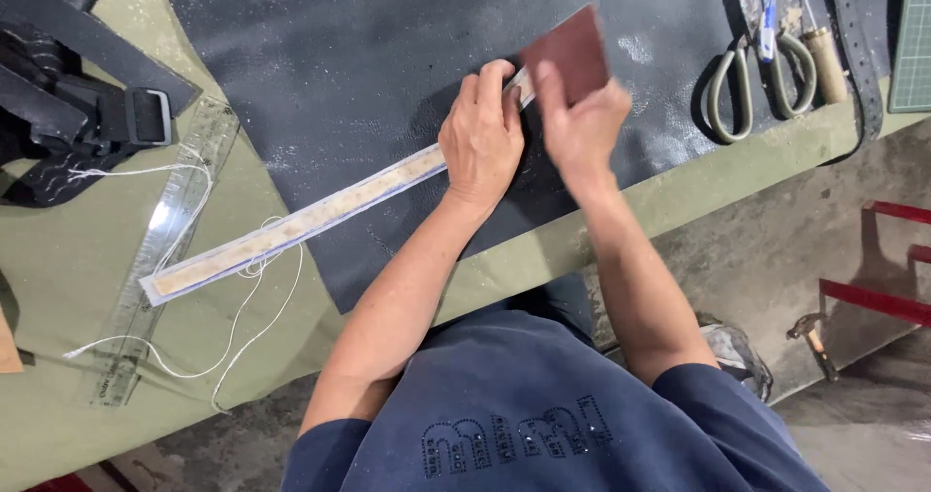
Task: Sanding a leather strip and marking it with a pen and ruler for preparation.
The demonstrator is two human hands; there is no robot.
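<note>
My left hand presses flat on the upper end of a long pale straightedge. It lies slantwise across a black leather sheet on the olive-green table. My right hand sits just right of the left, pinching a small brown rectangular piece. The piece is tilted up against the straightedge's far end. Its lower edge is hidden by my fingers.
A clear plastic ruler and loose white thread lie at the left. Black straps with a buckle are at the upper left. At the upper right: scissors, wooden-handled awl, perforated black strap, green cutting mat. On the floor: hammer, red frame.
</note>
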